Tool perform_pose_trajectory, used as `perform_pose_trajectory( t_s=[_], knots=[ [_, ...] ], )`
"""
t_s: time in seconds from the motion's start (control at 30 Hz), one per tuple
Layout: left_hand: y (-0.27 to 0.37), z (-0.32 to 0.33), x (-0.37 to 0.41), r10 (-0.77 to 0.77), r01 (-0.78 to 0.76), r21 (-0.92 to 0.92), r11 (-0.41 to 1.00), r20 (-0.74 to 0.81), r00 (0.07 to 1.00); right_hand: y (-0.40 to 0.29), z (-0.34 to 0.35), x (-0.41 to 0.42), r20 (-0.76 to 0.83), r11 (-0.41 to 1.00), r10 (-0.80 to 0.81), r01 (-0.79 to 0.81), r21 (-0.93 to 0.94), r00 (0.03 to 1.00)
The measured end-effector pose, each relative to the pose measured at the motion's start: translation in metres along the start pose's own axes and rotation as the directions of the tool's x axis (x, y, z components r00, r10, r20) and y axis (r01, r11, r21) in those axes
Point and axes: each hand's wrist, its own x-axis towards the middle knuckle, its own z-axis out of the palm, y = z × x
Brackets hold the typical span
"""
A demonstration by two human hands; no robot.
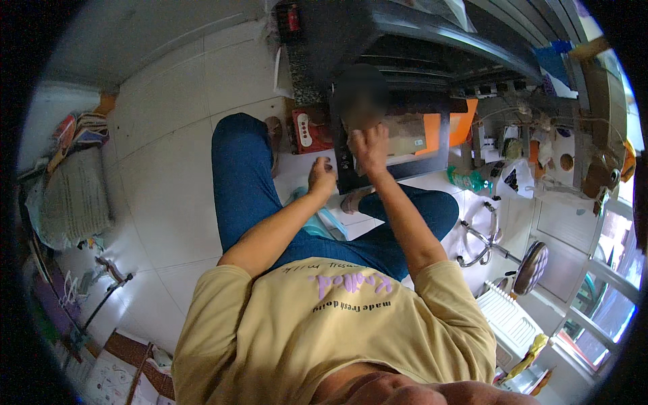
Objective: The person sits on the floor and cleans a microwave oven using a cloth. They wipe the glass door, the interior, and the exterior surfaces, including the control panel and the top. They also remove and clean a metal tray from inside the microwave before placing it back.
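Before me stands a black metal cabinet or rack, with a dark-framed panel or drawer (420, 172) low at its front. Brown cardboard (407, 132) and an orange sheet (432, 132) show within that frame. My right hand (370, 147) reaches to the frame's left part, fingers spread against the cardboard or panel; whether it grips anything is unclear. To the left, my left hand (322, 177) is raised just outside the frame with its fingers curled, and their inner side is hidden. A red box (313, 132) lies beyond my left hand. A blurred patch hides what is above my right hand.
A light blue plastic object (324, 225) lies between my legs. On the right are a green plastic bottle (468, 179), a white plastic bag (516, 178), a chrome-legged stool (529, 268) and a white slatted unit (509, 311). A stacked bundle (78, 197) stands far left.
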Motion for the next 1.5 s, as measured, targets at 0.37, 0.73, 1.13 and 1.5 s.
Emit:
perform_pose_trajectory(
  t_s=[0.37, 0.73, 1.13, 1.5],
  knots=[
    [-0.013, -0.016, 0.013, -0.122, 0.137, -0.097, 0.986, 0.149, 0.981, -0.014, 0.026, 0.042, -0.171, 0.943, -0.276, 0.232, -0.237, 0.946],
    [0.023, -0.016, -0.015, -0.175, 0.340, -0.323, 0.883, 0.445, 0.878, 0.025, 0.010, -0.031, -0.088, 0.970, -0.243, 0.240, -0.042, 0.966],
    [0.049, -0.006, -0.038, -0.187, 0.349, -0.439, 0.828, 0.370, 0.910, 0.034, -0.038, -0.048, -0.106, 0.975, -0.185, 0.169, -0.141, 0.977],
    [0.063, 0.004, -0.038, -0.311, 0.380, -0.308, 0.872, 0.250, 0.917, 0.099, -0.135, -0.008, -0.150, 0.978, 0.011, -0.042, -0.204, 0.989]
  ],
)
